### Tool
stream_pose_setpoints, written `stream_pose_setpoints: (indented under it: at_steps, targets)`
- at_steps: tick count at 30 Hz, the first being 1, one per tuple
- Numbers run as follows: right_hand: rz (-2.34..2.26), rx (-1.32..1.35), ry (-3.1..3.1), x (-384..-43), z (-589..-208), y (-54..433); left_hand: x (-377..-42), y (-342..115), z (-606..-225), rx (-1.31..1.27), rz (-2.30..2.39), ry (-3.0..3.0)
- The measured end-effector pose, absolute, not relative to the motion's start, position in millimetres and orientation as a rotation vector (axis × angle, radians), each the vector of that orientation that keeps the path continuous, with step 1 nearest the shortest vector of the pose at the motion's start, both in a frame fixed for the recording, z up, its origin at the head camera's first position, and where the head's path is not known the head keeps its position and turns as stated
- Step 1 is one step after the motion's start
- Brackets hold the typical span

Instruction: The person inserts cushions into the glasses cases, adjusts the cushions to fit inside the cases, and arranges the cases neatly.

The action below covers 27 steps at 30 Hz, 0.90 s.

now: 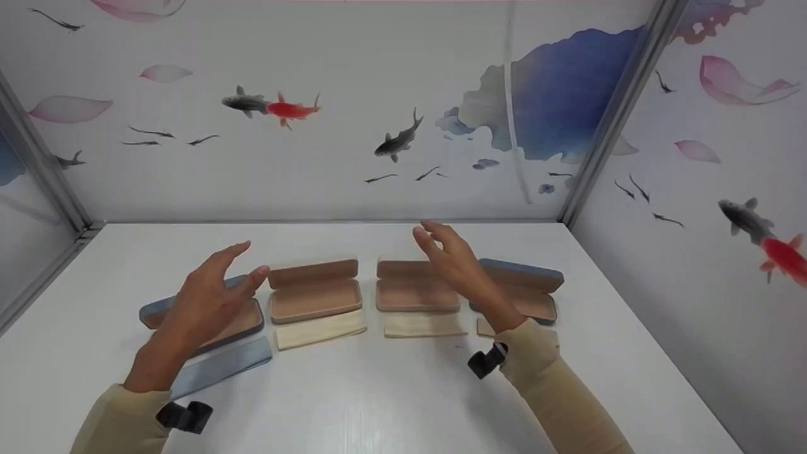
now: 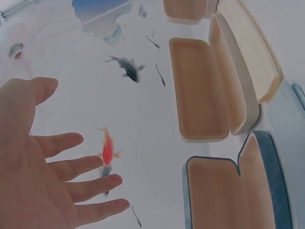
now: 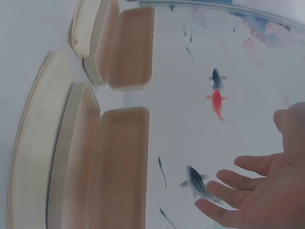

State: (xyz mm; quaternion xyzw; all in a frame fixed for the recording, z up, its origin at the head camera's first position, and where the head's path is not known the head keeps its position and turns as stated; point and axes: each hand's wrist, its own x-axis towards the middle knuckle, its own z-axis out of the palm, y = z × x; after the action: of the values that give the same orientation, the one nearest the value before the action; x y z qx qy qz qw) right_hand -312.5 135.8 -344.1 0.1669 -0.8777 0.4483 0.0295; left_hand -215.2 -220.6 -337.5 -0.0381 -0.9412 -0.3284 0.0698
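Observation:
My left hand [image 1: 205, 299] hovers with spread fingers over a blue open glasses case [image 1: 252, 318] at the left, hiding part of it. Beside that stands a cream glasses case [image 1: 315, 301], open, with a tan lining. My right hand [image 1: 459, 268], fingers apart and holding nothing, is above another open cream case [image 1: 413, 296] and covers its right end. Farther right lies a second blue case [image 1: 526, 277], also open, partly behind my right wrist. In the left wrist view the left palm [image 2: 43, 176] is bare; so is the right palm [image 3: 271, 195] in the right wrist view.
In front of the cases lie folded cloths: a blue cloth [image 1: 224, 367], a cream cloth [image 1: 321, 329], another cream cloth [image 1: 425, 326] and a partly hidden cloth [image 1: 485, 326]. White panels [image 1: 302, 176] printed with fish and petals bound the white table [image 1: 353, 397] at back and sides.

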Motion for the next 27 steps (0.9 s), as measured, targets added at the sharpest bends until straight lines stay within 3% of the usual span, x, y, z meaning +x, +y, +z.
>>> stream_pose_setpoints:
  at_steps: [27]
  targets:
    - [2.061,0.654,-2.417,-261,-372,47,-171,-248,-363,0.204,-1.37,-2.66]
